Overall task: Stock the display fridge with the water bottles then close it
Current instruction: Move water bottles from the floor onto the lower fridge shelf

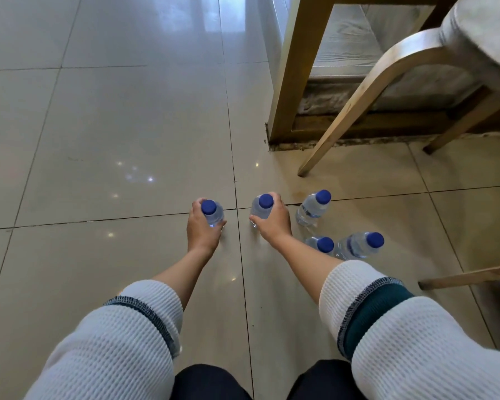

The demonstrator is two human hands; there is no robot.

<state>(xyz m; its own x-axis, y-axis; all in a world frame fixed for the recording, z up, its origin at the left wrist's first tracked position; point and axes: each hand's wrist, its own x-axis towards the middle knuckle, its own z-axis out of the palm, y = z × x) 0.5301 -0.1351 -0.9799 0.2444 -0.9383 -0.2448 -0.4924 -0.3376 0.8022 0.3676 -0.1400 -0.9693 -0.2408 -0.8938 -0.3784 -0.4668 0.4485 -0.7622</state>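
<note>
The right forearm hides most of one bottle (pixel 319 244); the chair (pixel 433 62) runs off the right edge; bottle labels are unreadable.

Bright, soft daylight glares off the glossy floor tiles (pixel 127 111) at top; wide-angle edges bow, focus sharp.

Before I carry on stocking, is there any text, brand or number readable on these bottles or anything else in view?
None can be read.
Bottle in the left hand: no label text visible.
Bottle in the right hand: none legible.
Three floor bottles: labels too blurred to tell.
Blue caps: plain.
</note>
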